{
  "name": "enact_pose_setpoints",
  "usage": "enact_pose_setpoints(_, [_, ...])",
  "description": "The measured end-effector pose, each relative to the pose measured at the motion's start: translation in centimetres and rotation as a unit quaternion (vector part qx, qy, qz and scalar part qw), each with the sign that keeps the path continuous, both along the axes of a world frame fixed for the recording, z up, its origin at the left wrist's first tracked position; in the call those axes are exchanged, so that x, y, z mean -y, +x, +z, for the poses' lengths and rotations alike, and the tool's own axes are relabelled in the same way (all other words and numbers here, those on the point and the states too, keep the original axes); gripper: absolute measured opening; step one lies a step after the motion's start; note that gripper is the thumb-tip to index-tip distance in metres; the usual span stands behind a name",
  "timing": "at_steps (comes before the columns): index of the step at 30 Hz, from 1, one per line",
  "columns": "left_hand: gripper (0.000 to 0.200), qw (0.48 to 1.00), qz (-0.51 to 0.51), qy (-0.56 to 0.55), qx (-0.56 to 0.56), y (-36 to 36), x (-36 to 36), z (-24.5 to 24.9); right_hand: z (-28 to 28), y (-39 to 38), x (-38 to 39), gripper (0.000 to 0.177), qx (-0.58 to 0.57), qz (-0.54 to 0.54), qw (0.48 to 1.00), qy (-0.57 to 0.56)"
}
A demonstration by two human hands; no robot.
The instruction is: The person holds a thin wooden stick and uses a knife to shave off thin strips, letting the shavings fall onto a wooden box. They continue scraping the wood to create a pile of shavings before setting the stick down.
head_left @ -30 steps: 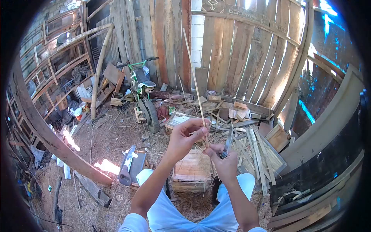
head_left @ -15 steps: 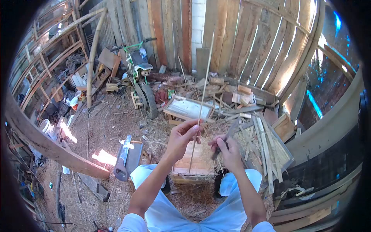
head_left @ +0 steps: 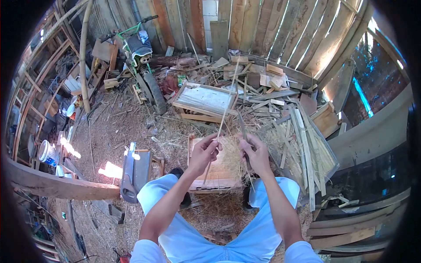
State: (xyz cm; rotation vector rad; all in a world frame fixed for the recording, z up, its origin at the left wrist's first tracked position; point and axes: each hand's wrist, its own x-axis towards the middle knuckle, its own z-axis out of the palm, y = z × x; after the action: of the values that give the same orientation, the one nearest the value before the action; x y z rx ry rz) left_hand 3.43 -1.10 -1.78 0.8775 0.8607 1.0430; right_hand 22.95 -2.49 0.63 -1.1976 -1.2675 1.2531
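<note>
My left hand (head_left: 203,154) is closed around a long thin wooden stick (head_left: 225,113), which slants up and away from me, its lower end below the fingers. Beside it, my right hand (head_left: 257,157) grips a knife (head_left: 242,126) with a dark blade pointing up and away. A small gap separates the blade from the stick. Under both hands stands a low wooden bench (head_left: 215,174) between my knees, with fine shavings (head_left: 237,153) heaped on its right side.
A handsaw (head_left: 129,175) rests on a dark box at my left. Long wood strips (head_left: 305,149) and scrap pieces lie to the right. Ahead are a white-topped wooden frame (head_left: 204,98) and a small motorbike (head_left: 147,74). A wooden beam (head_left: 66,182) crosses the left side.
My view has tilted downward and shifted right. The stick leans further right, and the knife in my right hand now stands more upright, close beside the stick.
</note>
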Motion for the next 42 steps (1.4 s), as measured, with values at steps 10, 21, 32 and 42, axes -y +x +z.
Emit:
enact_pose_setpoints(10, [0.025,0.993,-0.065,0.039,-0.087,1.0,0.6,0.0,-0.9,-1.2,0.0,0.031,-0.035,0.058,0.997,-0.029])
enact_pose_setpoints(21, [0.025,0.982,-0.066,0.101,-0.145,1.1,2.3,0.6,0.0,-0.2,1.4,0.027,-0.115,0.171,0.97,-0.13])
enact_pose_setpoints(32, [0.031,0.969,-0.073,0.134,-0.192,1.6,2.5,1.3,0.8,0.7,1.8,0.025,-0.109,0.13,0.981,-0.099])
enact_pose_setpoints(42, [0.028,0.958,-0.059,0.135,-0.248,1.2,2.6,1.6,-0.5,0.0,1.5,0.023,-0.124,0.085,0.984,-0.091])
